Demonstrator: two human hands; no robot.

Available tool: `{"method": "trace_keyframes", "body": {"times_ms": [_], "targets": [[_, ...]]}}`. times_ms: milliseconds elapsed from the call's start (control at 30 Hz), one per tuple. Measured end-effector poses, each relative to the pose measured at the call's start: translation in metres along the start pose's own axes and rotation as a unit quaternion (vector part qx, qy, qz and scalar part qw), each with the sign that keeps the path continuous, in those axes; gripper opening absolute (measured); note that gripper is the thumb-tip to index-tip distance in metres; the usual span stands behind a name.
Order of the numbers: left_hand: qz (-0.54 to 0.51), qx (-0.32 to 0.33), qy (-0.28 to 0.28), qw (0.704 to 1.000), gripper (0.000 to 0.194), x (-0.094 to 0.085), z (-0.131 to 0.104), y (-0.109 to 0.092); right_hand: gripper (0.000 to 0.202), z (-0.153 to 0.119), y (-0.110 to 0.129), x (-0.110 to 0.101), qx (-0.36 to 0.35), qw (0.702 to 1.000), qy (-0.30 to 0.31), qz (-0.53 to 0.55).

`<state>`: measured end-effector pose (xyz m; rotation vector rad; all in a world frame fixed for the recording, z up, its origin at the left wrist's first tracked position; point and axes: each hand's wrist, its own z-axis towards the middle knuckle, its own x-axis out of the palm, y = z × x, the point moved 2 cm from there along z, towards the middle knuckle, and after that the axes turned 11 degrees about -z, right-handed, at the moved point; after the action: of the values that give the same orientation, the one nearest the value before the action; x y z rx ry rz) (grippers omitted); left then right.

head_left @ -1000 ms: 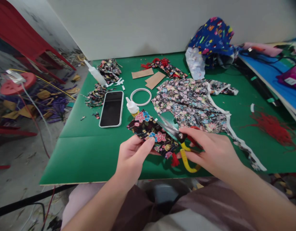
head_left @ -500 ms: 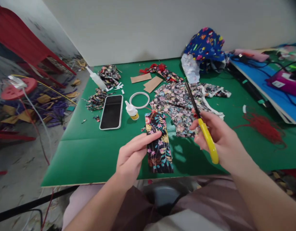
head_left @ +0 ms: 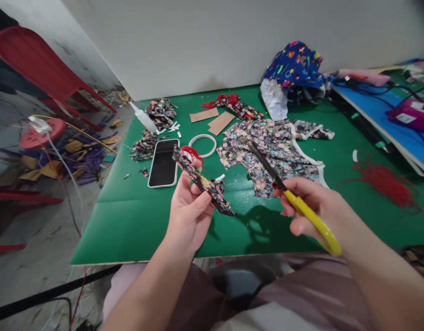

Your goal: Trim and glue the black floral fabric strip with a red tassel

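Note:
My left hand (head_left: 193, 209) pinches a dark floral strip (head_left: 206, 184) between thumb and fingers, tilted and lifted off the green table (head_left: 125, 230). Red threads (head_left: 193, 154) show at the strip's far end. In my right hand (head_left: 315, 202) is a pair of yellow-handled scissors (head_left: 301, 209), its dark blades pointing forward and left, apart from the strip. Beneath the blades lies a cut piece of floral fabric (head_left: 277, 147) with white edging. The small glue bottle beside the phone is now mostly hidden behind the strip.
A phone (head_left: 163, 163), a white ring of tape (head_left: 202, 145), a squeeze bottle (head_left: 145, 120) and brown card pieces (head_left: 220, 122) lie beyond my left hand. Red threads (head_left: 387, 184) are at the right, near a blue board (head_left: 370, 115). Blue patterned cloth (head_left: 294, 64) sits at the back.
My left hand has raised the floral strip from the table and turned it edge-on, slanting leftward. The scissors have lowered slightly toward me, still in my right hand.

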<state>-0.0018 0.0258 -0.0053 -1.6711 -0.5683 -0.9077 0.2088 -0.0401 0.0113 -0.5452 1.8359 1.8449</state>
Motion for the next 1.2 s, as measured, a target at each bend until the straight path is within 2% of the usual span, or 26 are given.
{"method": "trace_keyframes", "body": {"times_ms": [133, 233, 300, 533, 800, 1000, 1200], "targets": [[-0.029, -0.002, 0.057, 0.998, 0.024, -0.001, 0.001, -0.002, 0.075, -0.013, 0.015, 0.007, -0.053, 0.992, 0.066, -0.096], [-0.050, -0.008, 0.099, 0.994, 0.022, 0.001, 0.001, -0.005, 0.096, -0.018, 0.021, 0.011, -0.110, 0.977, 0.056, -0.173], [-0.059, -0.018, 0.116, 0.991, 0.022, 0.002, 0.001, -0.006, 0.104, -0.018, 0.023, 0.013, -0.150, 0.965, 0.041, -0.210], [-0.069, -0.065, 0.148, 0.984, 0.020, -0.001, 0.002, -0.011, 0.078, -0.014, 0.019, 0.018, -0.245, 0.917, -0.039, -0.311], [-0.042, -0.055, 0.139, 0.988, 0.023, -0.002, 0.003, -0.010, 0.071, -0.016, 0.020, 0.016, -0.266, 0.890, -0.070, -0.363], [-0.002, -0.046, 0.097, 0.994, 0.028, -0.003, 0.004, -0.010, 0.075, -0.016, 0.021, 0.013, -0.271, 0.885, -0.076, -0.371], [-0.039, -0.071, 0.134, 0.988, 0.022, 0.000, 0.002, -0.010, 0.068, -0.016, 0.021, 0.013, -0.268, 0.890, -0.065, -0.363]]}}
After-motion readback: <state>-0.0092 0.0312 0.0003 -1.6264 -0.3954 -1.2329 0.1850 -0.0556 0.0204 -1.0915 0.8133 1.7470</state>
